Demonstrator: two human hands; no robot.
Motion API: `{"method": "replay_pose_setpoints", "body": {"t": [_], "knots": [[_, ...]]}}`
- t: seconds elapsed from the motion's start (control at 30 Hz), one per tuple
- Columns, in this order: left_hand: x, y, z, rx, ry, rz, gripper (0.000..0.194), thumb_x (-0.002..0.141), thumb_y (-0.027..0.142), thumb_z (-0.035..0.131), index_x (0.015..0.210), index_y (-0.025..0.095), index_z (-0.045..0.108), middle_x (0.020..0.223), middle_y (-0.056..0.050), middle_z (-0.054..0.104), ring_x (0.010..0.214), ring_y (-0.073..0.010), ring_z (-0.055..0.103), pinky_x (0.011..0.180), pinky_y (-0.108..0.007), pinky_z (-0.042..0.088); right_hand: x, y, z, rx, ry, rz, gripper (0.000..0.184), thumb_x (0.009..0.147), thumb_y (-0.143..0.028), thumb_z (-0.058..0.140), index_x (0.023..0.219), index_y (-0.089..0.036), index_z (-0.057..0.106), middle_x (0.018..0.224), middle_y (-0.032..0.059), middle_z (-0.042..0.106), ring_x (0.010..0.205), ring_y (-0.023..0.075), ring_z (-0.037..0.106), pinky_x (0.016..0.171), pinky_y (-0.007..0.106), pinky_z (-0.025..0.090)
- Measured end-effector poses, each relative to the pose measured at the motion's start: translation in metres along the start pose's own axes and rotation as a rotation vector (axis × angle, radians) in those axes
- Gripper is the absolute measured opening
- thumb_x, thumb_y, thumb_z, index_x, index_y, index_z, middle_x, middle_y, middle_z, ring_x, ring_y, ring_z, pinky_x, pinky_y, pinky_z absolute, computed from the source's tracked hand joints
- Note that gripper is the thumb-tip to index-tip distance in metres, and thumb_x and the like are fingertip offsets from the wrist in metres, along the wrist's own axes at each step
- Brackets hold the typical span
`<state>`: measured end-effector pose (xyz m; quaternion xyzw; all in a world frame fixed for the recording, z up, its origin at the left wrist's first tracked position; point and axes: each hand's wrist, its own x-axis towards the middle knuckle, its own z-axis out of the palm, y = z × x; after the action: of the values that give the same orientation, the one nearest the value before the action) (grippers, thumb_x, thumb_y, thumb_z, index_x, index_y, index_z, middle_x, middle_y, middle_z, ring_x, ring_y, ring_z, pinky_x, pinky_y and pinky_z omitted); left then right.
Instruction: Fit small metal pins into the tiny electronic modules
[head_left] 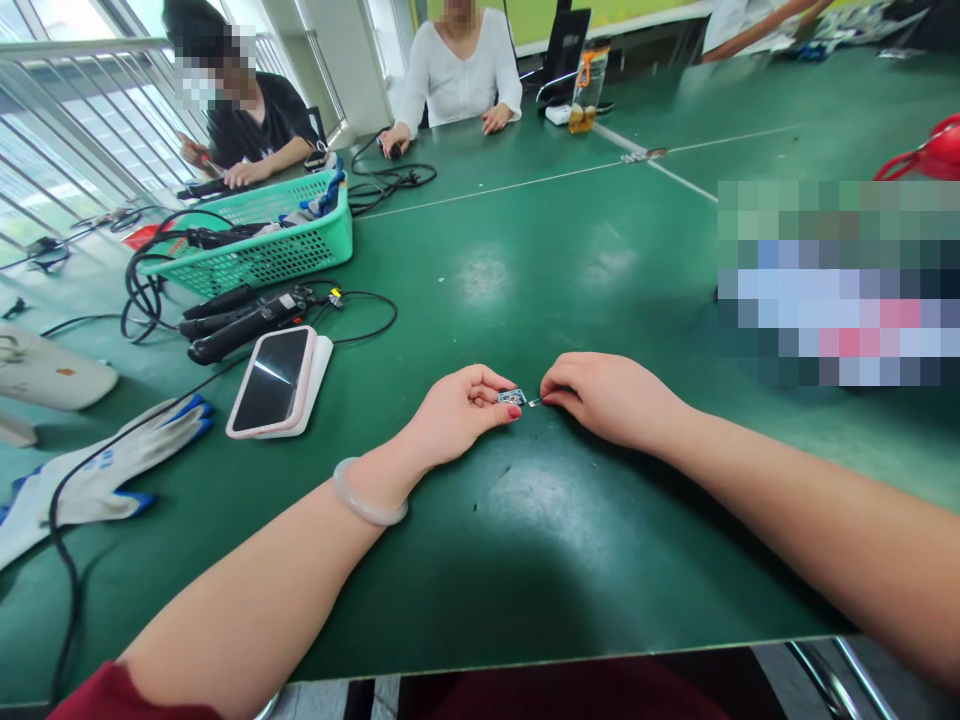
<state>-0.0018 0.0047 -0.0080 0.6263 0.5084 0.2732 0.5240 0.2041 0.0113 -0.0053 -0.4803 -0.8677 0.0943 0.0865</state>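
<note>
Over the green table, my left hand pinches a small circuit board between thumb and fingers. A pale bangle circles that wrist. Just to the right, my right hand is closed in a pinch on a tiny whitish piece, whose tip points at the board. A narrow gap seems to separate the piece from the board. The piece is too small for me to tell its kind.
To the left lie a phone, a black hair straightener with its cord, and a white-and-blue glove. A green basket holds cables. Two people sit across the table; a bottle stands far back. A pixelated patch hides the right side.
</note>
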Motion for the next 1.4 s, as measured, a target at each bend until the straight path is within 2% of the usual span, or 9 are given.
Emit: {"method": "replay_pose_setpoints", "body": {"t": [0.1,0.23,0.37,0.57,0.83,1.0,1.17,1.27,1.4], "knots": [[0.0,0.001,0.001,0.013,-0.003,-0.001,0.029,0.068,0.024,0.073,0.092,0.014,0.061,0.08,-0.003,0.066,0.069,-0.0116,0.06,0.07,-0.029,0.047,0.0,-0.001,0.0,-0.052,0.02,0.007,0.018,0.087,-0.02,0.049,0.081,-0.021,0.066,0.085,0.0012,0.066,0.079,0.0173,0.06,0.069,0.029,0.043],[-0.002,0.001,0.002,0.018,-0.007,0.014,0.029,0.066,0.026,0.074,0.09,0.014,0.061,0.076,-0.002,0.064,0.067,-0.0115,0.059,0.068,-0.029,0.047,-0.001,-0.003,0.0,-0.013,0.161,0.08,0.019,0.087,-0.019,0.049,0.08,-0.021,0.067,0.086,0.002,0.067,0.081,0.0175,0.061,0.07,0.029,0.043],[-0.002,-0.002,0.003,0.018,-0.015,0.035,0.031,0.065,0.028,0.075,0.089,0.015,0.061,0.075,-0.001,0.063,0.067,-0.0115,0.059,0.067,-0.029,0.047,-0.004,-0.012,0.0,0.067,0.25,0.027,0.019,0.086,-0.018,0.049,0.079,-0.021,0.066,0.085,0.0027,0.067,0.078,0.0166,0.06,0.07,0.029,0.044],[-0.001,-0.005,0.004,0.002,-0.026,0.053,0.031,0.063,0.028,0.075,0.087,0.016,0.06,0.074,-0.001,0.062,0.068,-0.0115,0.057,0.068,-0.029,0.047,-0.003,-0.024,0.003,0.06,0.243,-0.076,0.021,0.087,-0.015,0.047,0.081,-0.021,0.066,0.083,0.0026,0.067,0.079,0.0162,0.06,0.068,0.027,0.043],[-0.002,-0.001,0.004,-0.032,-0.026,0.046,0.029,0.064,0.025,0.075,0.086,0.015,0.06,0.073,0.001,0.061,0.066,-0.0104,0.056,0.067,-0.028,0.047,-0.003,-0.023,0.005,0.074,0.274,-0.101,0.018,0.088,-0.019,0.049,0.086,-0.02,0.067,0.087,0.0023,0.067,0.081,0.0164,0.061,0.07,0.027,0.044],[-0.001,-0.001,0.004,-0.101,-0.006,0.031,0.028,0.066,0.022,0.073,0.089,0.013,0.061,0.075,-0.001,0.065,0.067,-0.0106,0.059,0.068,-0.028,0.047,-0.006,-0.018,0.002,0.107,0.287,-0.072,0.016,0.088,-0.03,0.054,0.092,-0.021,0.066,0.093,0.0039,0.067,0.083,0.0172,0.062,0.072,0.028,0.045],[-0.001,-0.001,0.002,-0.157,0.002,0.047,0.03,0.071,0.023,0.07,0.099,0.013,0.065,0.086,-0.006,0.071,0.077,-0.0135,0.064,0.078,-0.03,0.048,-0.007,-0.019,0.004,0.083,0.285,-0.077,0.025,0.087,-0.041,0.054,0.092,-0.021,0.067,0.091,0.0044,0.068,0.082,0.0174,0.062,0.071,0.029,0.046],[-0.003,0.002,0.002,-0.188,-0.026,0.041,0.032,0.075,0.027,0.068,0.104,0.014,0.068,0.09,-0.007,0.072,0.077,-0.0137,0.064,0.081,-0.031,0.048,-0.007,-0.023,0.006,0.054,0.319,-0.096,0.028,0.088,-0.044,0.053,0.087,-0.02,0.068,0.088,0.0044,0.068,0.08,0.0164,0.062,0.07,0.028,0.045],[-0.005,0.005,0.002,-0.41,-0.136,-0.036,0.036,0.075,0.027,0.069,0.108,0.014,0.067,0.096,-0.007,0.071,0.083,-0.0136,0.064,0.088,-0.031,0.048,-0.006,-0.029,0.008,-0.039,0.353,-0.12,0.033,0.089,-0.046,0.05,0.081,-0.019,0.067,0.082,0.0052,0.068,0.076,0.0166,0.061,0.066,0.027,0.043]]}}
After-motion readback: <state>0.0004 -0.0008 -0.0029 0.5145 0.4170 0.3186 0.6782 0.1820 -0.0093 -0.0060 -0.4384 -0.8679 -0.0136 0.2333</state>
